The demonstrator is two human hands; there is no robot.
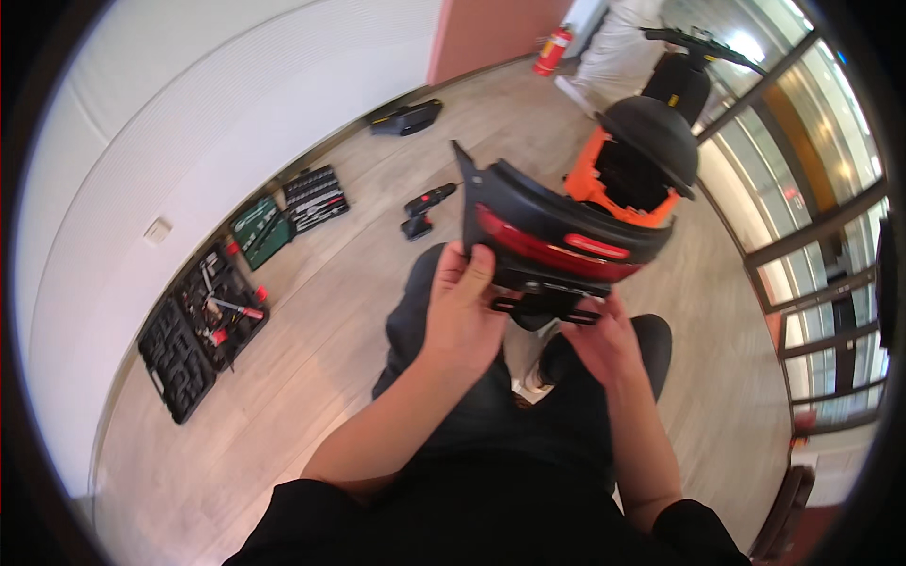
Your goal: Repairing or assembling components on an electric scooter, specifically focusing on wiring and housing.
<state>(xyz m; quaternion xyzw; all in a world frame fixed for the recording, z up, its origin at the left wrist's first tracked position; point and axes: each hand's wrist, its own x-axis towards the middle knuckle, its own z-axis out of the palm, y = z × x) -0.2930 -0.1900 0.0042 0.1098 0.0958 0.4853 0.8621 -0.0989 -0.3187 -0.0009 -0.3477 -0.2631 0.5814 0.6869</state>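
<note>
Between my hands is a black curved tail light assembly (pixel 543 236), with a long red lens, a red reflector and a slotted black bracket (pixel 545 307) along its lower side. My left hand (pixel 464 311) grips its left end, thumb on the front face. At the lower right, my right hand (pixel 604 341) is closed round the bracket's end, its fingertips partly hidden behind the part. Just beyond stands a scooter with a black seat (pixel 651 140) and orange body panels (pixel 587 170). Whether the tail light assembly touches the scooter, I cannot tell.
On the wooden floor to the left lie a cordless drill (pixel 427 209), a socket set (pixel 316 198), a green case (pixel 261 233) and an open black toolbox (pixel 179 363). A black panel (pixel 408 118) and a fire extinguisher (pixel 553 50) are farther off. Windows (pixel 802 189) line the right.
</note>
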